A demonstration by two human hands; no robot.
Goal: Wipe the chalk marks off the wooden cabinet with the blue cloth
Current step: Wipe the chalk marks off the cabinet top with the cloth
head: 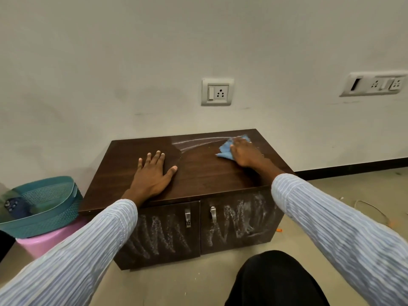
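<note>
A plain indoor room, likely a home or office: painted wall (110, 62) with switch sockets (217, 92), tiled floor (176, 283), a low wooden cabinet (209, 173), plastic basket (44, 208).

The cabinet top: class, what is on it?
On the cabinet top: the left hand lies flat, the right hand presses the blue cloth, chalk streaks remain. What lies under cloth and hands is hidden.
</note>
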